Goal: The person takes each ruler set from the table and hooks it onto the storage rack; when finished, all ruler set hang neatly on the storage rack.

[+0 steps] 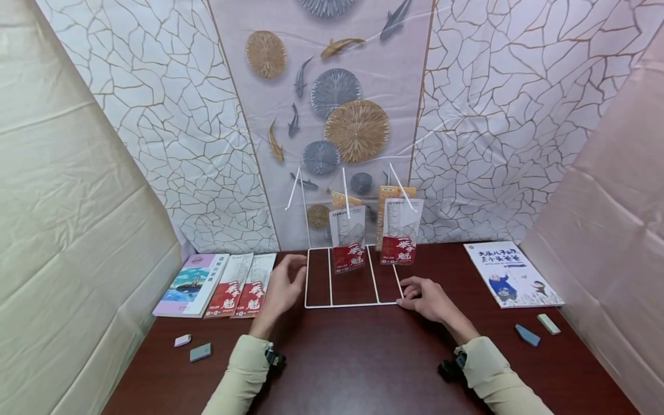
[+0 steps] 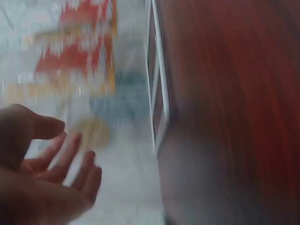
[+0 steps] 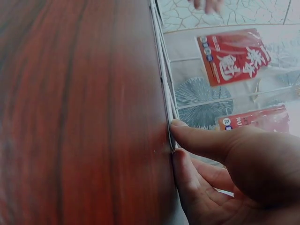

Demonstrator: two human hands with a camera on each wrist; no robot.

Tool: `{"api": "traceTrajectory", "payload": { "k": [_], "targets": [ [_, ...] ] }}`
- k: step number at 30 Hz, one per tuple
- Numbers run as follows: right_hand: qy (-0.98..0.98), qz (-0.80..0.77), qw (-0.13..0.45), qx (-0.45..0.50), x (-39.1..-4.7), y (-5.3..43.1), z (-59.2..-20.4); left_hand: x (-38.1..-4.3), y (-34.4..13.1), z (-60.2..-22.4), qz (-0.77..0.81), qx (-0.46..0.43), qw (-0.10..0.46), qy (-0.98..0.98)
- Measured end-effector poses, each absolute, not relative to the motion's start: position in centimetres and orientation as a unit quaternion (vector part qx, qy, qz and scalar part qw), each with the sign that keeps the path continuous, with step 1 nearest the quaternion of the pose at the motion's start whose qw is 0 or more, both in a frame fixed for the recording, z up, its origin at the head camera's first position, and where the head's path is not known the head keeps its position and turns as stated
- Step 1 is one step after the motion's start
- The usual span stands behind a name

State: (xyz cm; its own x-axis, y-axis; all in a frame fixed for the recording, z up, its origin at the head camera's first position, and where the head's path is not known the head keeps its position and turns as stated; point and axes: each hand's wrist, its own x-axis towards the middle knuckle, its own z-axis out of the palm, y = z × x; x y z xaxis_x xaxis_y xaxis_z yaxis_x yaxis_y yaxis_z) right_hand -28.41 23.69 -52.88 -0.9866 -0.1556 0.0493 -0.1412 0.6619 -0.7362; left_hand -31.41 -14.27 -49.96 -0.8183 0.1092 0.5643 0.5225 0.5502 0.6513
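Observation:
A white wire display rack stands on the table near the back wall, with hooks at its top. From two of its hooks hang ruler packs with red lower parts, one in the middle and one on the right; orange packs show behind them. My right hand pinches the base's front right corner between thumb and index finger, as the right wrist view shows. Beside the rack's left edge is my left hand. Its fingers are loosely bent and hold nothing in the blurred left wrist view.
On the left lie a book and two more ruler packs, with two small erasers in front. Another book and two small blocks are on the right. Patterned cloth hangs behind.

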Motion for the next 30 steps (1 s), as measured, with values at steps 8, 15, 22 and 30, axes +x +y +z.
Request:
{"api": "traceTrajectory", "payload": {
  "k": [8,15,22,30],
  "targets": [
    [0.912,-0.402,0.006,-0.081,-28.3,23.8,-52.8,-30.4,-21.2,-50.4,-0.241,-0.031,0.212,-0.947],
    [0.912,-0.403,0.0,-0.081,-28.2,24.0,-52.6,-29.9,-21.3,-50.7,-0.168,-0.067,0.141,-0.973],
    [0.911,-0.404,-0.002,-0.08,-28.2,23.9,-52.4,-29.6,-21.1,-51.2,-0.22,-0.074,0.162,-0.959],
    [0.912,-0.401,0.001,-0.082,-28.2,23.6,-52.6,-29.5,-21.6,-51.3,-0.253,-0.022,0.156,-0.955]
  ]
}}
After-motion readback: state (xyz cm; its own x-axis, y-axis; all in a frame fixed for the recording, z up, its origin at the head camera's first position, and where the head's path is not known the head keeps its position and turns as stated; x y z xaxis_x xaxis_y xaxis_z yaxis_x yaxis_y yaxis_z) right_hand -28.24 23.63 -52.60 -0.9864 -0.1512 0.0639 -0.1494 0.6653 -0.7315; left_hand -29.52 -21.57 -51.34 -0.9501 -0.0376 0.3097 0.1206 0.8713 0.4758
